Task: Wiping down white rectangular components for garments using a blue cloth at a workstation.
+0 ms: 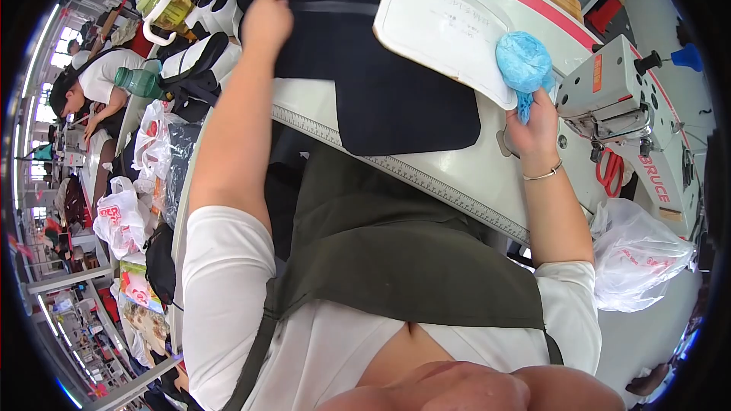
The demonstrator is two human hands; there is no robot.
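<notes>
My right hand (532,127) grips the gathered neck of a light-blue bundle (522,61), a rounded pad in thin wrapping. The bundle rests against the right end of a white template board (442,25), which bears handwriting and has a long slot near its far edge. Under the board lies a black fabric piece (408,108) with rounded corners, spread on the white sewing table (308,94). My left hand (267,20), blurred and with curled fingers, is over the left edge of the black fabric; whether it pinches anything is hidden.
A ruler strip (400,168) runs along the table's near edge. On the right stand a Bruce sewing machine (617,91), red-handled scissors (611,174) and a hanging plastic bag (639,257). Leftward are a yellow-green jug (165,8), a green bottle (137,83) and a co-worker (105,83) bending over.
</notes>
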